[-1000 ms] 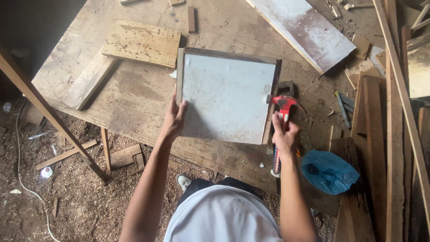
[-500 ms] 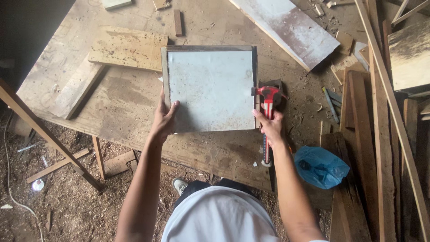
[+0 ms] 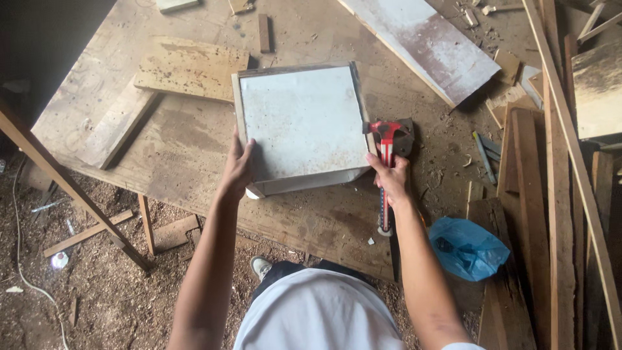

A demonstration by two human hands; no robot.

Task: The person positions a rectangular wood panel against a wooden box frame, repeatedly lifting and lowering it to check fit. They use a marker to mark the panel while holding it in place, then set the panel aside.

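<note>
A shallow wooden frame with a white panel face (image 3: 302, 123) lies on a worn plywood workbench (image 3: 194, 155). My left hand (image 3: 238, 166) grips its near left edge, fingers wrapped over the rim. My right hand (image 3: 391, 174) holds a red-handled hammer (image 3: 386, 146) by the handle, its head resting against the frame's right side. The hammer's handle runs back under my palm toward the bench's near edge.
Loose boards (image 3: 189, 67) lie at the back left of the bench and a long whitish plank (image 3: 427, 45) at the back right. Stacked timber (image 3: 557, 194) fills the right side. A blue plastic bag (image 3: 468, 247) sits near my right elbow. Sawdust and scraps cover the floor (image 3: 78, 272).
The frame sits a little further left and now shows its near side wall; both hands stayed on it, the hammer still against its right edge.
</note>
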